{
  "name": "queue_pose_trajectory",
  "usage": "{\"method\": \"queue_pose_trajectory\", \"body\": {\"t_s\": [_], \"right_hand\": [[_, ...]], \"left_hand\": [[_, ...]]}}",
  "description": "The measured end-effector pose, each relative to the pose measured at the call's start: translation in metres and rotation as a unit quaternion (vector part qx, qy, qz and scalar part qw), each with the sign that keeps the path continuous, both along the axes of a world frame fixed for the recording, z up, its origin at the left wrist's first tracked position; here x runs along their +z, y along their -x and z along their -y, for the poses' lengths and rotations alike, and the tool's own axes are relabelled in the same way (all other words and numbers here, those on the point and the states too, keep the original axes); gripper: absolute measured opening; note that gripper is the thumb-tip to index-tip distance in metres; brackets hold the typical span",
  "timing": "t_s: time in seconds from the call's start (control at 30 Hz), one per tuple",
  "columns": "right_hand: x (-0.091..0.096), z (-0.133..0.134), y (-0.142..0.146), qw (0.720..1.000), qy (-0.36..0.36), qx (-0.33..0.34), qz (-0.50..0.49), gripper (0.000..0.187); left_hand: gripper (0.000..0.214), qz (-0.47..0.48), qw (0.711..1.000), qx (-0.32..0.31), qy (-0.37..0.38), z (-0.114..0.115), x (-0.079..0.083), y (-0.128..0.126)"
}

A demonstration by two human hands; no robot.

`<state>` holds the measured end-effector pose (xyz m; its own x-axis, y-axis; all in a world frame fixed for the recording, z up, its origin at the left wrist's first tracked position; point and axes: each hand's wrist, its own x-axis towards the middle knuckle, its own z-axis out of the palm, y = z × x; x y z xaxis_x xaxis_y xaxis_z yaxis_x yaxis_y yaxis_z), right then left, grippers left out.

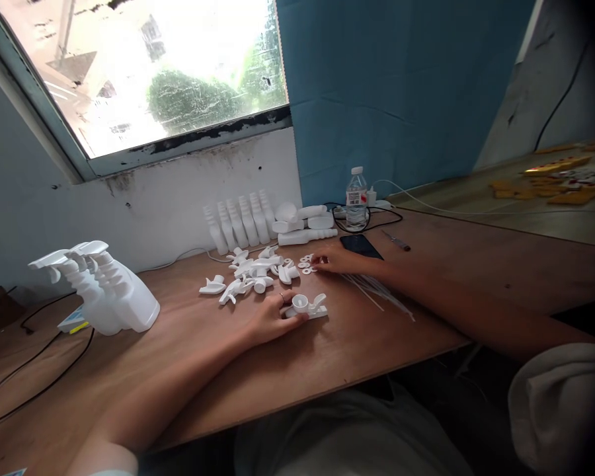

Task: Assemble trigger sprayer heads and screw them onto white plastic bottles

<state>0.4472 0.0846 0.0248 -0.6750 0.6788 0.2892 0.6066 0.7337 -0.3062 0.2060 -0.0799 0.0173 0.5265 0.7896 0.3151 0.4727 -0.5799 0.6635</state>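
My left hand [276,318] is closed on a white trigger spray head [311,306], which lies on the table with its round collar facing up. Farther back, my right hand [327,259] reaches to a small group of white ring washers [306,266]; its fingertips touch them, and whether one is pinched is too small to make out. A loose pile of white spray heads [258,268] lies left of the washers. Beside my right forearm, several thin clear dip tubes [377,291] are spread on the table.
Two assembled spray bottles [114,291] stand at the left, near black cables. White bottles [240,221] line the wall, some lying down [307,236]. At the back right are a water bottle [356,201], a phone [361,246] and a small pointed tool [396,241]. The table's front edge is close.
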Motion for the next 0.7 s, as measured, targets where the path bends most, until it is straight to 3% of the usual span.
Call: {"method": "queue_pose_trajectory", "body": {"t_s": [0.37, 0.7], "right_hand": [[0.005, 0.016, 0.006, 0.997, -0.048, 0.009, 0.066, 0.016], [0.01, 0.018, 0.005, 0.997, -0.003, 0.008, 0.072, 0.023]], "left_hand": [[0.025, 0.035, 0.998, -0.017, 0.056, -0.006, -0.006, 0.0], [0.025, 0.038, 0.997, -0.022, 0.067, -0.006, -0.007, 0.001]]}}
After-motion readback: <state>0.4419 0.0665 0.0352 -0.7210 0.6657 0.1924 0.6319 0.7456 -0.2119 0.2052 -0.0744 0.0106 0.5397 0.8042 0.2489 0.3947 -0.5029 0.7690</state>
